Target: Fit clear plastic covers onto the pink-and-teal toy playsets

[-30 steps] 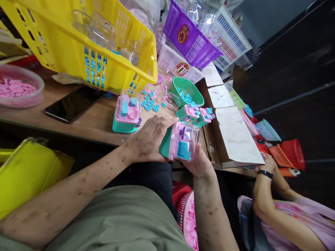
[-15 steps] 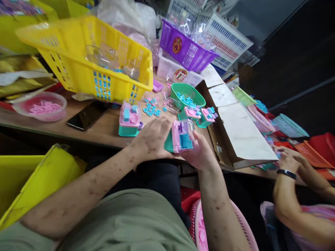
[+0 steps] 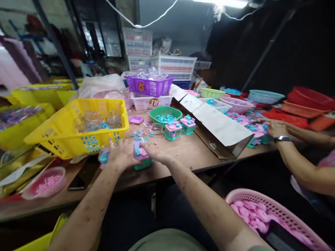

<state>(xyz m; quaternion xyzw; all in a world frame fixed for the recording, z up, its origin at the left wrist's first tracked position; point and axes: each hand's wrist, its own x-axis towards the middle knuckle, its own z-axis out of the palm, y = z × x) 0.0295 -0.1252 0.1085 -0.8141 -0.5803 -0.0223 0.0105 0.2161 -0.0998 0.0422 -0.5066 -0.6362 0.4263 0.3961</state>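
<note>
My left hand (image 3: 121, 153) is spread open over the table, between two toy sets. To its left, a pink and blue toy set (image 3: 104, 157) is partly hidden by the hand; whether they touch I cannot tell. A second toy set (image 3: 142, 163), with a green base and a pink and blue top, stands upright between my hands. The fingers of my right hand (image 3: 158, 153) are stretched out against its upper right side, not wrapped round it. Small blue pieces (image 3: 138, 134) lie just behind.
A yellow basket (image 3: 65, 139) with clear covers stands at the left, near a phone (image 3: 81, 179) and pink bowl (image 3: 59, 172). Two toy sets (image 3: 172, 130) stand by a green basket (image 3: 164, 109). A cardboard box (image 3: 211, 122) separates a co-worker's hands (image 3: 278, 129).
The camera view has tilted up. The toy set that was between both hands is out of my grip or lower on the table; my hands have reached forward and their fingers have spread.
</note>
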